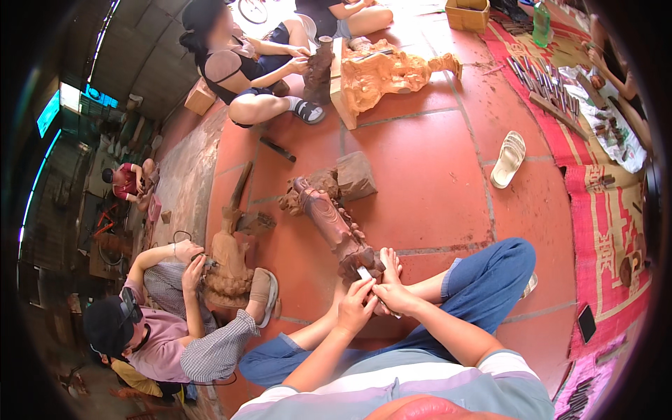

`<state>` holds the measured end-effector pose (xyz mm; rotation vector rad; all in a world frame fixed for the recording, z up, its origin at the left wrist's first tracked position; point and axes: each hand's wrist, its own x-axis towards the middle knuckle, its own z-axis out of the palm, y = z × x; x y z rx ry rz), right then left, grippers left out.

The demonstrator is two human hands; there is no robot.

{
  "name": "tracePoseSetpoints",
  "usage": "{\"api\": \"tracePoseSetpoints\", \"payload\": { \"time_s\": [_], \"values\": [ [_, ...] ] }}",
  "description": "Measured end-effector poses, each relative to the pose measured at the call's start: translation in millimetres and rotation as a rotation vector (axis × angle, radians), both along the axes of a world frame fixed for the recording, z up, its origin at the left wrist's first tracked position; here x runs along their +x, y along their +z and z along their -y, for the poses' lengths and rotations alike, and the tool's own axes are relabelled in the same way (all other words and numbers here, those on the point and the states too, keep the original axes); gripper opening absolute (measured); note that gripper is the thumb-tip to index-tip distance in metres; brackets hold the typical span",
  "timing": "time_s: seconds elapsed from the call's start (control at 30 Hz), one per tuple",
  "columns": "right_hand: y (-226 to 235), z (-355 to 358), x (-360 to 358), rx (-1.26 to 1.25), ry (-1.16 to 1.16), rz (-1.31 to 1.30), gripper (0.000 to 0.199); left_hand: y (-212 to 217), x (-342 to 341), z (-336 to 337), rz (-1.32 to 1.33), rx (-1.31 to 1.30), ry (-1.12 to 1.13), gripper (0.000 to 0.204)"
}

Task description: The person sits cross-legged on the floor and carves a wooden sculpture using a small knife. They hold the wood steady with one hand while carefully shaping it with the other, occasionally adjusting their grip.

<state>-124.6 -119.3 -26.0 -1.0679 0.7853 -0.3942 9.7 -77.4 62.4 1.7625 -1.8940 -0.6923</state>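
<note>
A dark reddish-brown carved wooden statue lies on the floor in front of me, its base end between my bare feet. Against that base, my left hand is closed around a narrow white strip-like thing, whose exact kind I cannot make out. My right hand is closed just beside the left, its fingers on the same white thing. My fingers hide most of it. The statue's upper end leans on a rough brown wood block.
Left of me, a person in a cap works on a lighter carved figure. Farther off, another sits by a dark carving and a large orange-toned statue. At right are a beige sandal, chisels on a red mat and a phone.
</note>
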Motion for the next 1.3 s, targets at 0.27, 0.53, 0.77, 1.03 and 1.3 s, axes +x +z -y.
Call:
{"api": "tracePoseSetpoints", "payload": {
  "time_s": [0.27, 0.53, 0.77, 1.03, 1.3],
  "values": [
    [24.7, -6.3, -5.8, 0.175, 0.064, -0.006, 0.045, -13.9, 2.8, -6.9, 0.043, -0.170, -0.053, 0.042],
    [29.9, 25.2, -2.5, 0.148, 0.000, 0.112, 0.045, -2.3, 2.4, 24.8, 0.010, -0.238, -0.012, 0.040],
    [26.1, -6.2, -6.9, 0.121, 0.052, -0.053, 0.049, -8.4, 2.0, -3.2, 0.035, -0.080, -0.034, 0.041],
    [29.5, 1.7, -8.9, 0.179, 0.002, 0.070, 0.043, -11.2, -4.7, 4.8, 0.003, -0.174, 0.030, 0.043],
    [40.6, 13.6, -11.1, 0.160, -0.002, 0.107, 0.042, 0.7, 2.2, 18.1, 0.026, -0.212, -0.010, 0.042]
  ]
}}
